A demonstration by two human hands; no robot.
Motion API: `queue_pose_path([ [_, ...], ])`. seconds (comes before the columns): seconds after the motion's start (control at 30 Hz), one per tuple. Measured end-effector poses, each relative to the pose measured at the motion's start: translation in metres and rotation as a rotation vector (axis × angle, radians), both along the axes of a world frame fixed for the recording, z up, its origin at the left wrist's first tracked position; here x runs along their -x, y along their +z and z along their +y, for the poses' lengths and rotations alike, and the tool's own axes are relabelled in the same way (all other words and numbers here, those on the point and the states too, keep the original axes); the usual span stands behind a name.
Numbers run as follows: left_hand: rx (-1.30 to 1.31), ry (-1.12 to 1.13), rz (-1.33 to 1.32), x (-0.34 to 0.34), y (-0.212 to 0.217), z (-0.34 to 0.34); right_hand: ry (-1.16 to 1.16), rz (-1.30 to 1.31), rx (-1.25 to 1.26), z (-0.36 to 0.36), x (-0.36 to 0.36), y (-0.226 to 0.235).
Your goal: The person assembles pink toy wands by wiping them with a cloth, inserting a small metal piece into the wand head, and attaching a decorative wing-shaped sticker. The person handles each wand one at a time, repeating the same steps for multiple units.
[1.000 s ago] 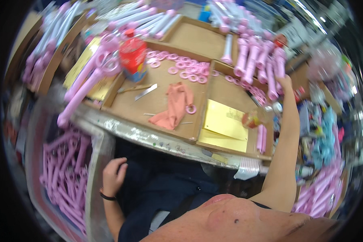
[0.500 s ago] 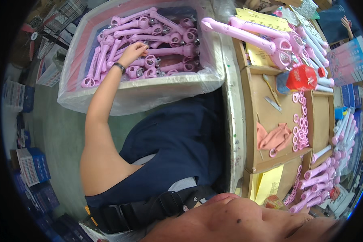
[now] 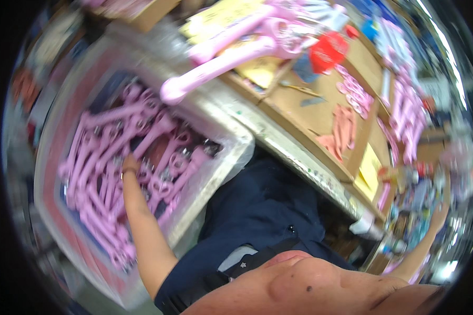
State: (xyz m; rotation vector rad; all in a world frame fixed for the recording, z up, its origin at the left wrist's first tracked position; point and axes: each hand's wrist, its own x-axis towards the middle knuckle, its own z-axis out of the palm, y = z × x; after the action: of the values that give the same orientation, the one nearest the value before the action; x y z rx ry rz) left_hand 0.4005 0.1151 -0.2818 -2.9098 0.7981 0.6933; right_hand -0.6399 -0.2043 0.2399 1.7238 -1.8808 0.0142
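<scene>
My left hand [image 3: 130,164] reaches down into a plastic-lined bin [image 3: 223,157] heaped with pink plastic wands [image 3: 102,142] that have ring-shaped heads and shiny metal parts. Its fingers sit blurred among the wands, so whether they grip one does not show. Far off to the right, my right hand [image 3: 440,214] is stretched out beside a cluttered part of the bench. Motion blur and the lens edge obscure its fingers and anything in them.
Beside the bin runs a bench with cardboard trays [image 3: 305,134]. They hold pink rings [image 3: 355,92], an orange cloth [image 3: 343,131], a thin yellow-handled tool [image 3: 298,88] and yellow paper [image 3: 369,167]. Large pink wands [image 3: 220,68] jut over the bench edge near a red bag [image 3: 328,51].
The whole view has swung round, putting the bin at lower left. My left hand stays within the bin, among the wands. My right arm has come into view, stretched out at the right.
</scene>
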Motion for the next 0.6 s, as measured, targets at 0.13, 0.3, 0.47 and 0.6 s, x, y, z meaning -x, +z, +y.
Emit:
queue_pose_path([
  [0.13,-0.041,0.064,-0.078,0.001,-0.02,-0.02,-0.007,-0.104,0.079,0.023,-0.068,0.008],
  [0.3,-0.113,0.017,-0.091,0.0,-0.015,-0.019,0.436,-0.156,-0.04,-0.012,-0.231,-0.042],
  [0.47,0.098,-0.333,-0.035,0.013,0.049,0.016,0.714,-0.594,-0.644,-0.025,-0.38,-0.122],
  [0.6,0.219,-0.046,0.181,0.058,0.118,0.052,0.914,-0.6,-0.863,-0.037,-0.443,-0.179],
])
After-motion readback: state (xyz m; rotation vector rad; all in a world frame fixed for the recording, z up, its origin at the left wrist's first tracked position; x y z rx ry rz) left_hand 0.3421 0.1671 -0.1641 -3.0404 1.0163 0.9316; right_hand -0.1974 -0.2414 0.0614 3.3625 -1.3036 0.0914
